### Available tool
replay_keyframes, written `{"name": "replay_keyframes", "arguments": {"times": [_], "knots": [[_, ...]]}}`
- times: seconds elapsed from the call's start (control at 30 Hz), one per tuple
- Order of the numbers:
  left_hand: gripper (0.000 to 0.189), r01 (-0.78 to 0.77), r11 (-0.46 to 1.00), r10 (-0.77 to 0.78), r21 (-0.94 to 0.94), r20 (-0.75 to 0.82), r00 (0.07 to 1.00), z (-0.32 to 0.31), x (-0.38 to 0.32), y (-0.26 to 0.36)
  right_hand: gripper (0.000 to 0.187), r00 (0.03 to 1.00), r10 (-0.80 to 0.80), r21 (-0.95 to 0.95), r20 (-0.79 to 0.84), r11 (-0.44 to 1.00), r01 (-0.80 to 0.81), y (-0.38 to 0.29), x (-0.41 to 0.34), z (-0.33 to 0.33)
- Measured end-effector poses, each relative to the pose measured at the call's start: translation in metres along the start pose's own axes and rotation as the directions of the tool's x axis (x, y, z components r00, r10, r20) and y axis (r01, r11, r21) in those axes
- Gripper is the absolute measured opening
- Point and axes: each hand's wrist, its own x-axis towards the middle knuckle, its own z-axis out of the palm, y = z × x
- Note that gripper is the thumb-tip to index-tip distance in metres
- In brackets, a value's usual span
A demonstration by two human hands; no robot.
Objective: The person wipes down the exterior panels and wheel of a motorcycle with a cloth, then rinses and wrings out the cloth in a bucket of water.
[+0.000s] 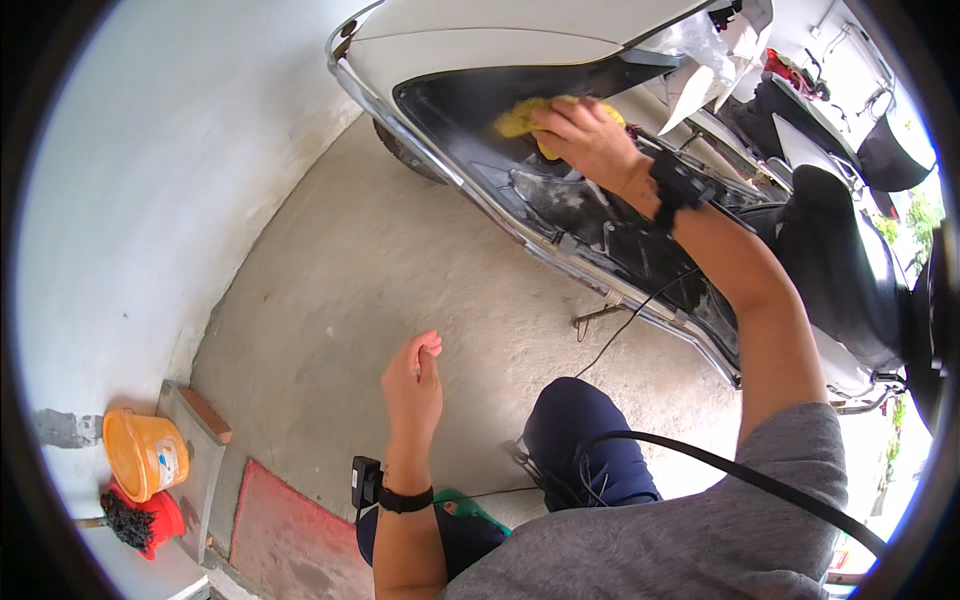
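Note:
At the upper centre, my right hand [589, 142] grips a yellow cloth [521, 118] and presses it on the black inner panel [450, 97] of a white scooter [480, 45]. The cloth's edge looks blurred. Below the hand lies the scooter's black footboard [562, 199], with whitish dust or smears on it. A metal guard rail [510, 225] runs along the scooter's near side. Over the concrete floor, away from the scooter, my left hand [414, 375] hangs with its fingers curled and nothing visible in them.
An orange lidded bucket [142, 454] and a red container [161, 521] with a dark brush stand at lower left. A red-edged mat [292, 532] lies near them. The scooter's kickstand [600, 315] juts out beside a thin black cable [630, 322]. A white wall [165, 172] rises at left.

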Motion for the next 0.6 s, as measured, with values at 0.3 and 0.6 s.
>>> {"name": "replay_keyframes", "arguments": {"times": [0.3,0.6], "knots": [[0.024,-0.031,0.999,0.035,-0.025,0.145,0.989,0.038,0.029,0.03,0.04,1.0,0.026,-0.091,-0.002,0.995,-0.026,-0.013,0.011,0.022],[0.042,-0.518,0.812,0.532,0.268,0.025,0.847,0.041,0.159,0.089,0.043,0.971,0.209,0.255,-0.116,0.951,-0.174,-0.059,0.027,0.047]]}}
